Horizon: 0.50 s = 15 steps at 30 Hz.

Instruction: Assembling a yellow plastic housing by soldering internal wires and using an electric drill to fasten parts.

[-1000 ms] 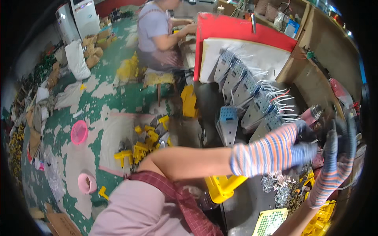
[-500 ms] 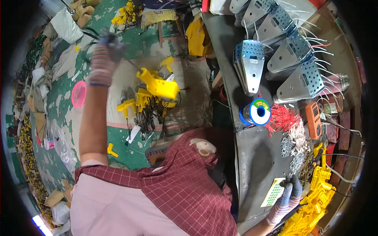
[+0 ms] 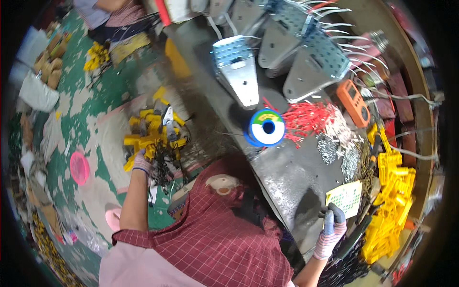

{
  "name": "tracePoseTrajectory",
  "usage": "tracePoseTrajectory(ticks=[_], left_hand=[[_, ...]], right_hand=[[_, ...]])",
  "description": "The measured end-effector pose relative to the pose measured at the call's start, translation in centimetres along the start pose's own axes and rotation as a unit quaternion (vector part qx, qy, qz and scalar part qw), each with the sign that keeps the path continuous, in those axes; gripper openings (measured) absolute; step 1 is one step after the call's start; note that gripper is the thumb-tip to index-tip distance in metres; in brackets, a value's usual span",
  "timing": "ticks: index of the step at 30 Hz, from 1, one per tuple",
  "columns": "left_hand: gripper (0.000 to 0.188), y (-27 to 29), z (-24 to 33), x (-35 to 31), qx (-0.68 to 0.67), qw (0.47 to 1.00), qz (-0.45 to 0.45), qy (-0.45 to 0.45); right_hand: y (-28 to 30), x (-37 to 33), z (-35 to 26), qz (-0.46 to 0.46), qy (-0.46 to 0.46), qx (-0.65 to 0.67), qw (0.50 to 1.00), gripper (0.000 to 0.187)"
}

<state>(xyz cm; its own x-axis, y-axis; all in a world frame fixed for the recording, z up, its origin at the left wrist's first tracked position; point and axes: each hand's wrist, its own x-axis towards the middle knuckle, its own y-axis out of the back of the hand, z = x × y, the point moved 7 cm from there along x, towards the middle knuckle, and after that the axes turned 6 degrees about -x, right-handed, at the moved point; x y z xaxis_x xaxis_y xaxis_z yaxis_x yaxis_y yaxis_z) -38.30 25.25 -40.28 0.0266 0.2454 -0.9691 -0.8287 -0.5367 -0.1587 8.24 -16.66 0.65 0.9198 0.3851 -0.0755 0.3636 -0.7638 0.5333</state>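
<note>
Overlapping the near edge of a heap of yellow plastic parts (image 3: 154,125) on a pale mat (image 3: 114,146), the fingers of the left hand (image 3: 142,164) may or may not grip one; I cannot tell. The fingers of the right hand (image 3: 333,229) are bent at the lower edge of a green-dotted sheet (image 3: 345,197) (whether they pinch it is unclear) on the worktop (image 3: 282,167). Right of that sheet lie yellow pieces (image 3: 392,191); farther up are a blue-rimmed spool (image 3: 267,139), red wires (image 3: 306,118), an orange meter (image 3: 353,103) and perforated metal brackets (image 3: 311,79).
</note>
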Motion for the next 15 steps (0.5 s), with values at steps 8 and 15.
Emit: tracePoseTrajectory(ticks=[8,15], left_hand=[[0.059,-30.7,-2.3,-29.9,0.469,0.406,0.16,-0.768],[0.058,-41.2,6.4,-24.3,0.478,0.54,-0.238,-0.65]], right_hand=[[-2.6,-2.4,-0.1,-0.037,-0.025,-0.015,0.999,0.018],[0.0,-5.2,1.1,0.021,0.057,-0.048,0.997,0.02]])
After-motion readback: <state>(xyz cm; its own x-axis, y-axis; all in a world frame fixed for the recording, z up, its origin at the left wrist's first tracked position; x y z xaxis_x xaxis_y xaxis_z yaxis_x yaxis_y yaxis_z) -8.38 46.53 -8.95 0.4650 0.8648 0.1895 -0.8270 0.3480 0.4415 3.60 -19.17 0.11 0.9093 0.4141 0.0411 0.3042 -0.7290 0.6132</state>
